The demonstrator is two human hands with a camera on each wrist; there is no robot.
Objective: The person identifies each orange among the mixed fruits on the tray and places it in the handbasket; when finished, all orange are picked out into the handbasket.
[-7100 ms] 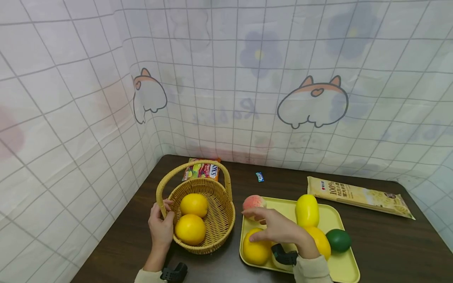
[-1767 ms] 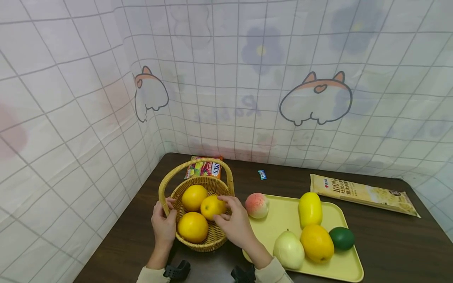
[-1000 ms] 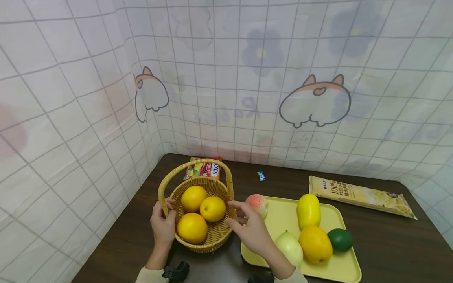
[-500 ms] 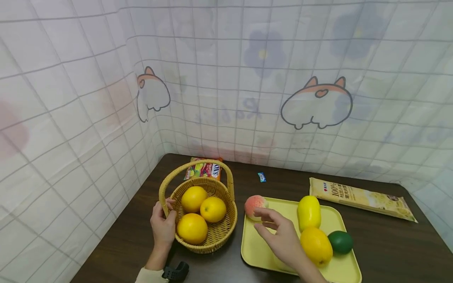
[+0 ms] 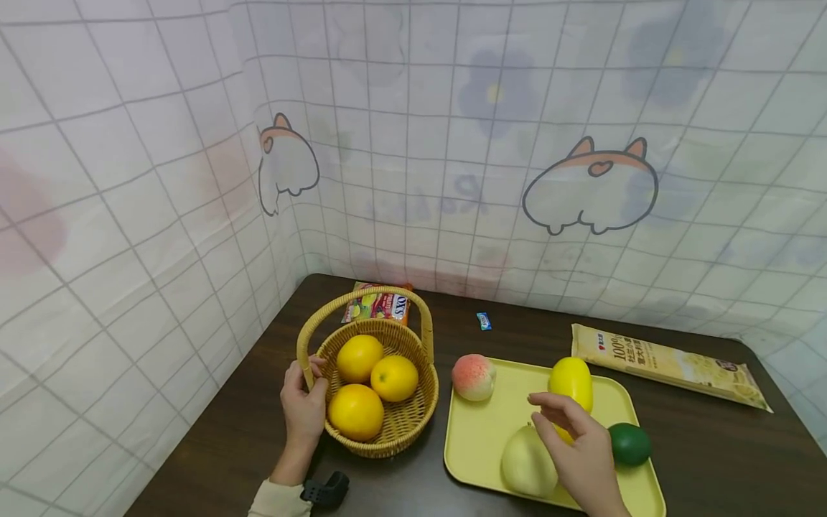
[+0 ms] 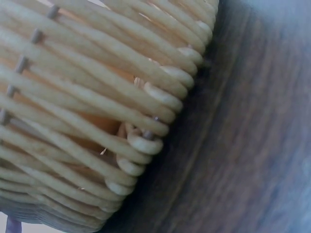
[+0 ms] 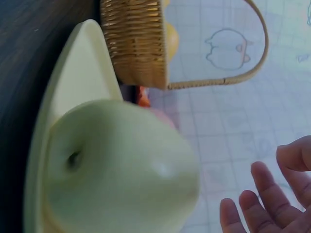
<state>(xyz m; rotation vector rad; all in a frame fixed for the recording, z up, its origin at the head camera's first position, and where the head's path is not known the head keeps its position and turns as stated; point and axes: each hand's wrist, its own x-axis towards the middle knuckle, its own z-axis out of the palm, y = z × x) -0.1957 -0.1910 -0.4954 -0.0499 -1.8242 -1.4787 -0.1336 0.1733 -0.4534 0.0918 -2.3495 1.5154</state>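
A wicker basket (image 5: 403, 424) with a hoop handle holds three oranges (image 5: 356, 411). My left hand (image 5: 304, 406) grips its left rim at the foot of the handle; the left wrist view shows only the basket weave (image 6: 97, 97) up close. On the yellow tray (image 5: 487, 431) lie a peach (image 5: 474, 377), a yellow fruit (image 5: 571, 379), a pale green fruit (image 5: 526, 470) and a green lime (image 5: 629, 444). My right hand (image 5: 575, 449) hovers over the tray between the pale fruit and the lime, fingers (image 7: 262, 194) spread and holding nothing. It hides most of another orange fruit.
A long noodle packet (image 5: 672, 362) lies behind the tray at the right. A snack packet (image 5: 381, 305) sits behind the basket, and a small blue sweet (image 5: 483, 321) lies on the dark table (image 5: 711, 459). Printed curtain walls close off the left and back.
The basket gained a third orange. My right hand left the basket and moved right over the tray, now above the orange there. The left hand has stayed on the rim.
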